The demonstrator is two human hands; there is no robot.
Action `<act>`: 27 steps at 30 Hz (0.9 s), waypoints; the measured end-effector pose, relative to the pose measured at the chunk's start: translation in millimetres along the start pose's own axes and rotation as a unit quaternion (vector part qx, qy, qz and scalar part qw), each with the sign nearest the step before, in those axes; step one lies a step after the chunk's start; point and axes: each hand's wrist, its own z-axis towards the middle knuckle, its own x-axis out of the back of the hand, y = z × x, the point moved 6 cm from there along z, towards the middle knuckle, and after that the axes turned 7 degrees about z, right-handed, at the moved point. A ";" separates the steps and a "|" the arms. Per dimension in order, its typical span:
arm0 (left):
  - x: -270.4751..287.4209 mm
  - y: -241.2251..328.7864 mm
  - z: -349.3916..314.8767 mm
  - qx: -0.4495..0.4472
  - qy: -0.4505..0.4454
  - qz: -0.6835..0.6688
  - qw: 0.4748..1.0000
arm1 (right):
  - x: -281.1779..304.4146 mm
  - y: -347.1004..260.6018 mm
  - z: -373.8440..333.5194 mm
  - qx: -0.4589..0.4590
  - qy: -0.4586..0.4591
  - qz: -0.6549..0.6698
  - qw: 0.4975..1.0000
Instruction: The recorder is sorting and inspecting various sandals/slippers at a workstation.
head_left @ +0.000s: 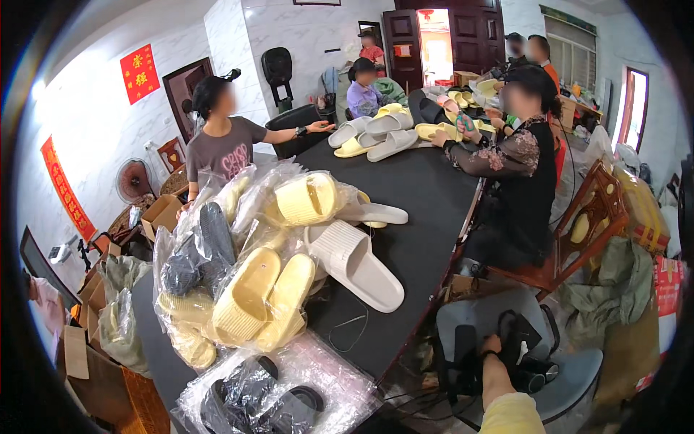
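My right hand (492, 344), below a yellow sleeve (515, 414) and a dark wristband, reaches over a grey-blue chair (463, 318). It is at a heap of black straps and a black bag-like thing (517, 334) on the seat; its fingers are too small and hidden to read. My left hand is out of view. To the left, on the black table (408, 195), plastic-wrapped yellow slippers (249, 296) lie piled with dark grey slippers (213, 235). A loose light grey slipper (361, 271) rests beside them. Black slippers (253, 398) in clear plastic lie at the near edge.
A person in a brown shirt (224, 148) stands left of the table, one arm stretched over it. Another in black (517, 195) handles yellow slippers at the right. More slippers (390, 134) lie at the far end. A wooden chair (578, 224) and open cartons (94, 362) flank the table.
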 end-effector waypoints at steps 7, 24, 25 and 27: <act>-3.7 10.1 -7.8 0.015 0.023 0.009 1.000 | 8.7 -7.0 -12.2 0.006 0.071 -0.046 0.996; -18.0 2.2 -0.8 0.011 -0.044 -0.004 0.999 | 64.8 -33.7 -11.6 0.162 0.225 0.024 0.961; -19.7 1.6 -0.4 0.016 -0.037 -0.014 0.999 | 76.2 -51.7 -6.2 0.183 0.228 0.064 0.954; -24.6 -4.6 -6.2 0.024 -0.033 -0.013 0.999 | 105.8 -115.3 -12.0 0.211 0.144 0.083 0.963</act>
